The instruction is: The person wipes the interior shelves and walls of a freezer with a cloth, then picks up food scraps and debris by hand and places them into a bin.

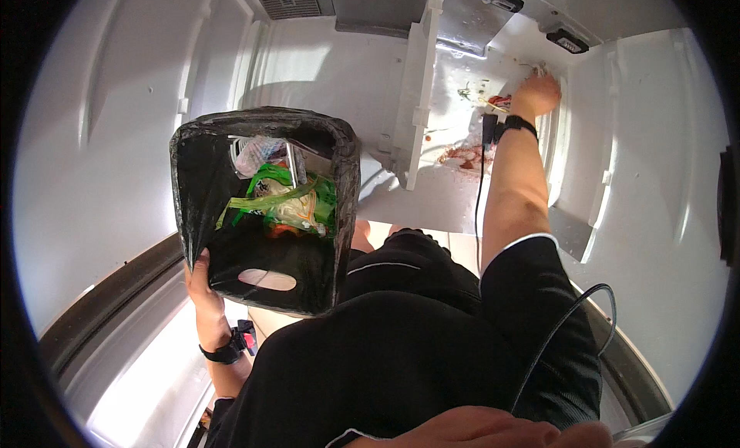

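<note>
My left hand (203, 283) grips the lower left side of a bin (347, 216) lined with a black plastic bag. Inside it lie green and white plastic packaging (295, 208), a limp green stalk (254, 203) and other crumpled wrappers. At the upper right, my right hand (539, 92) reaches to the floor of a white refrigerator-like compartment, near its right wall. Whitish scraps show at the fingertips, which are mostly hidden. Beside this hand lie dark red and yellowish scraps (498, 103) and green bits; a reddish-brown smear (467, 157) marks the surface nearer to me.
An upright white divider (413, 101) splits the compartment. Grey panels, one with a vent grille (290, 5), line the far side. A black cable (479, 188) hangs from my right wrist strap. Another person's hand (480, 429) shows at the bottom edge.
</note>
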